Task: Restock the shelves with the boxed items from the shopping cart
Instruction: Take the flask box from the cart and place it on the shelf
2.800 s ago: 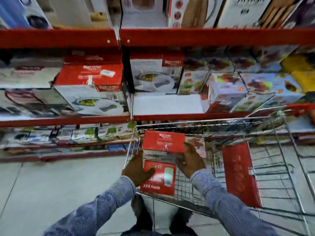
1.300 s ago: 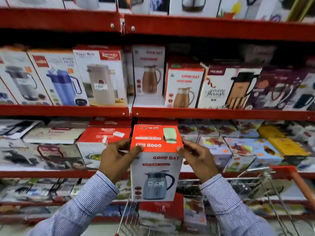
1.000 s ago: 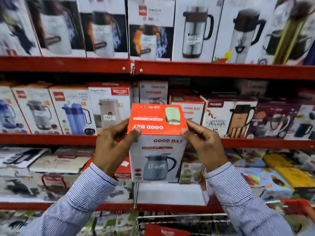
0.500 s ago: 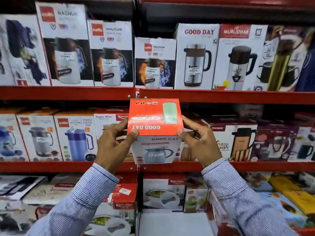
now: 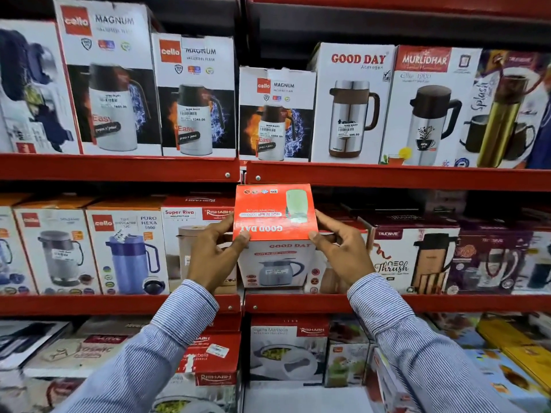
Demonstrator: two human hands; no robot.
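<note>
I've got the Good Day box (image 5: 275, 234) pinched between left hand (image 5: 213, 257) and right hand (image 5: 343, 253), at the middle shelf (image 5: 417, 302) slot. Risk: snagging the Trueware box (image 5: 413, 257); clearance behind looks unclear.

Red metal shelves (image 5: 119, 168) carry upright flask boxes (image 5: 351, 105) (jug cartons (image 5: 128, 248) below).
</note>
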